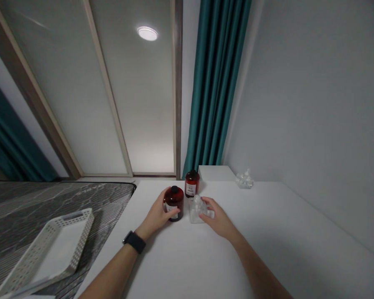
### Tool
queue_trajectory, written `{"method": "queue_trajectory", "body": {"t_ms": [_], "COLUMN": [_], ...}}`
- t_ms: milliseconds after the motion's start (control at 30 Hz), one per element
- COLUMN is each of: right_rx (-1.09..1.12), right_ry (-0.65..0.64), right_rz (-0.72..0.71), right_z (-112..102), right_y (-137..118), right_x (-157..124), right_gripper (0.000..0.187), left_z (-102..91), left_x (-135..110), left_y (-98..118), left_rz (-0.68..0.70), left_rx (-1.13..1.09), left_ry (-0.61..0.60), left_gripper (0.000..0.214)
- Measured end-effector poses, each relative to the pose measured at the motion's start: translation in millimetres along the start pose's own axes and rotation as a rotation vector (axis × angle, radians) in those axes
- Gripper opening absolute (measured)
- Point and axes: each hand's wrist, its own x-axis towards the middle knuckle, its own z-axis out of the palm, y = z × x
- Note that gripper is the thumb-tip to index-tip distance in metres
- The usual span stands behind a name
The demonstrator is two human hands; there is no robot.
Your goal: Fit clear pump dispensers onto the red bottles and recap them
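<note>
My left hand (158,211) is closed around a dark amber bottle (175,199) with a black cap and a white label, upright on the white table (187,261). Just right of it, the fingers and thumb of my right hand (217,218) grip a clear, see-through object (198,209) with a squarish base and a rounded knob on top; its exact kind is hard to make out. Behind these two stands another amber bottle (191,183), also black-capped and labelled, touched by neither hand.
A white box (216,173) is at the table's back edge, with another clear, shiny object (244,180) to its right. Lower left, a white perforated basket (82,232) rests on a grey patterned surface (112,203). A wall (318,124) borders the right side; green curtains (218,83) hang behind.
</note>
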Motion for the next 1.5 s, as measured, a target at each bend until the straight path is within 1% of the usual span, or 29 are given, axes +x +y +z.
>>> {"method": "queue_trajectory", "body": {"t_ms": [167,300,400,467,500,567,600,633,700,767,833,900,933,1067,1300,1367,1500], "right_rx": [0.06,0.083,0.074,0.064,0.06,0.058,0.059,0.062,0.07,0.076,0.076,0.065,0.057,0.033,0.024,0.029,0.045], "right_ry": [-0.074,-0.13,-0.15,-0.147,-0.144,-0.136,-0.133,-0.131,-0.126,-0.124,-0.132,-0.141,-0.146,-0.157,-0.186,-0.185,-0.184], "right_rz": [0.024,0.008,0.006,0.007,0.004,-0.006,-0.009,-0.01,-0.01,-0.013,-0.025,-0.043,-0.052,-0.071,-0.081,-0.067,-0.01], "right_z": [7,14,19,21,21,22,22,22,23,24,24,24,24,24,26,29,32], "right_y": [-12,-20,-22,-22,-22,-21,-20,-20,-20,-21,-21,-21,-21,-24,-34,-33,-28], "right_x": [-4,-9,-11,-11,-12,-12,-12,-12,-12,-12,-13,-13,-13,-14,-17,-19,-21], "right_gripper": [0.05,0.05,0.052,0.052,0.052,0.052,0.052,0.052,0.052,0.052,0.052,0.053,0.054,0.061,0.064,0.065,0.078], "left_z": [4.7,4.8,3.2,1.7,0.9,-0.9,-1.5,-1.8,-0.5,4.0,10.8,18.3,21.4,27.5,25.9,26.0,27.7], "left_x": [1,0,0,1,1,0,-1,-2,-7,-12,-17,-21,-22,-25,-24,-24,-25], "left_y": [-2,-8,-13,-12,-10,-3,3,8,20,29,34,36,36,38,45,46,48], "left_rz": [-0.057,-0.1,-0.151,-0.158,-0.139,-0.055,0.008,0.071,0.183,0.259,0.29,0.306,0.305,0.252,0.171,0.15,0.127], "left_rx": [0.038,0.143,0.202,0.244,0.27,0.319,0.334,0.335,0.315,0.28,0.242,0.219,0.208,0.159,0.036,-0.002,-0.041], "left_ry": [0.092,0.177,0.196,0.24,0.282,0.382,0.425,0.441,0.39,0.26,0.093,-0.029,-0.067,-0.091,-0.12,-0.127,-0.15], "left_gripper": [0.073,0.063,0.055,0.056,0.057,0.056,0.051,0.043,0.03,0.025,0.024,0.028,0.03,0.033,0.022,0.022,0.022]}}
